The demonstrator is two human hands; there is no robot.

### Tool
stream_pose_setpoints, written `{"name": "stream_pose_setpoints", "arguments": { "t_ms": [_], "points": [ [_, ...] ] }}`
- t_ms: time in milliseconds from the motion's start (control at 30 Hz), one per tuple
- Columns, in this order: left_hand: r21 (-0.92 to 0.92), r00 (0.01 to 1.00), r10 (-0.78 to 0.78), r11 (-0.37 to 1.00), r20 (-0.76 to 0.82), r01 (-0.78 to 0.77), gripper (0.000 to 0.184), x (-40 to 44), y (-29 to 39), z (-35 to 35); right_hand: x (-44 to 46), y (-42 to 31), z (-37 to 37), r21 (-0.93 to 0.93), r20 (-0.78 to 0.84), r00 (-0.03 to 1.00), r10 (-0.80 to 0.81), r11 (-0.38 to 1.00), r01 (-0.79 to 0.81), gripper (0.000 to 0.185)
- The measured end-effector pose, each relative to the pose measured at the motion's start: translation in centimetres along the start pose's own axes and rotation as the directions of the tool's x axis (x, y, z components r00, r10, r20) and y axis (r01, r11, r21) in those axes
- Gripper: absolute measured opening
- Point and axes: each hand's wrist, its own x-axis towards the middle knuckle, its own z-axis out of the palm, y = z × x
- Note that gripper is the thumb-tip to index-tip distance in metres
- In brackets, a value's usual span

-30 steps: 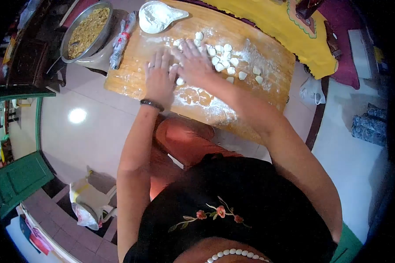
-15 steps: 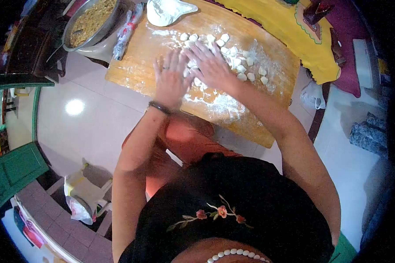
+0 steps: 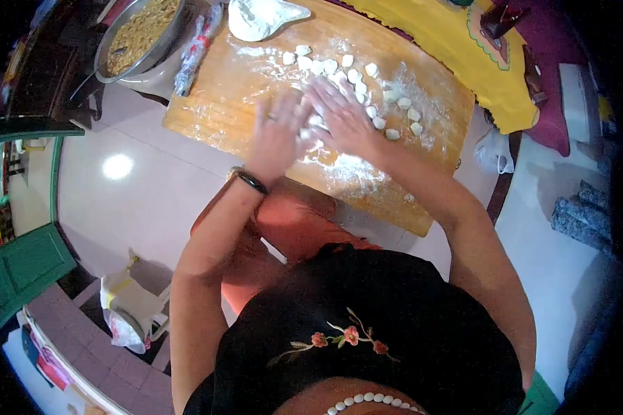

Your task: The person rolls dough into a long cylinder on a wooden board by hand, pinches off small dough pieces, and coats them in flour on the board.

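Several small white dough pieces (image 3: 331,66) lie scattered on a floured wooden board (image 3: 218,114). My left hand (image 3: 278,135), a dark band on its wrist, is slightly blurred, with its fingers stretched out over the board's near middle. Beside it my right hand (image 3: 346,124) lies flat with fingers extended over some of the dough pieces. The hands cover part of the cluster, so whether each palm presses on a piece is hidden. At the far edge of the board sits a larger lump of dough (image 3: 259,19).
A metal bowl of chopped filling (image 3: 138,41) stands left of the board, a utensil handle sticking out. A plastic-wrapped bundle (image 3: 197,52) lies on the board's left edge. Yellow cloth (image 3: 457,52) borders the far right side. A white plastic bag (image 3: 495,152) is to the right.
Both hands have shifted slightly toward my body and to the right. The dough pieces around them have moved into a different scatter, and more of them show beyond my right fingertips.
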Motion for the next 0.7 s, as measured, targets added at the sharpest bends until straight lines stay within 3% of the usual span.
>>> {"name": "stream_pose_setpoints", "arguments": {
  "t_ms": [67,133,233,267,400,433,500,567,667,700],
  "points": [
    [-0.087,0.985,-0.156,0.985,-0.074,0.150,0.072,1.1,-2.4,0.5,4.0,0.9,-0.4,-0.048,-0.020,0.994,-0.107,0.993,0.106,0.069],
    [-0.174,0.969,-0.212,0.967,-0.130,0.188,0.066,3.0,-3.6,0.8,7.3,2.4,-1.4,-0.189,0.110,0.993,-0.052,0.979,0.072,0.067],
    [-0.262,0.961,-0.246,0.943,-0.130,0.206,0.067,6.7,-2.3,2.4,6.3,6.4,-0.7,-0.137,0.066,0.998,0.011,0.991,-0.002,0.069],
    [-0.292,0.972,-0.228,0.935,-0.057,0.202,0.068,7.3,-1.2,2.6,5.4,7.4,-1.0,-0.108,0.077,0.996,0.036,0.994,-0.028,0.069],
    [-0.135,0.994,0.082,0.987,-0.073,-0.091,0.073,4.5,3.0,0.7,-1.3,5.8,-1.2,-0.005,-0.039,0.999,0.021,1.000,-0.021,0.073],
    [-0.160,0.994,0.106,0.982,0.030,-0.099,0.076,3.4,3.2,-0.1,-1.7,4.6,-1.6,0.012,-0.011,1.000,0.026,1.000,-0.026,0.074],
    [-0.091,0.997,0.069,0.994,0.024,-0.067,0.077,1.4,1.8,0.7,-1.4,1.2,-2.3,0.052,0.054,0.997,0.056,0.997,-0.059,0.076],
    [-0.013,0.998,-0.013,1.000,0.058,0.014,0.077,0.4,0.0,0.5,1.3,0.3,-1.6,0.017,-0.022,0.998,-0.056,0.998,0.057,0.075],
    [-0.162,0.992,-0.108,0.982,-0.058,0.097,0.075,0.7,-2.6,0.0,6.4,1.5,-1.4,-0.040,-0.011,0.993,-0.120,0.992,0.120,0.074],
    [-0.112,0.993,-0.095,0.990,-0.068,0.087,0.075,1.3,-3.2,0.3,7.9,2.4,-1.5,-0.061,0.012,0.993,-0.119,0.991,0.119,0.073]
  ]
}}
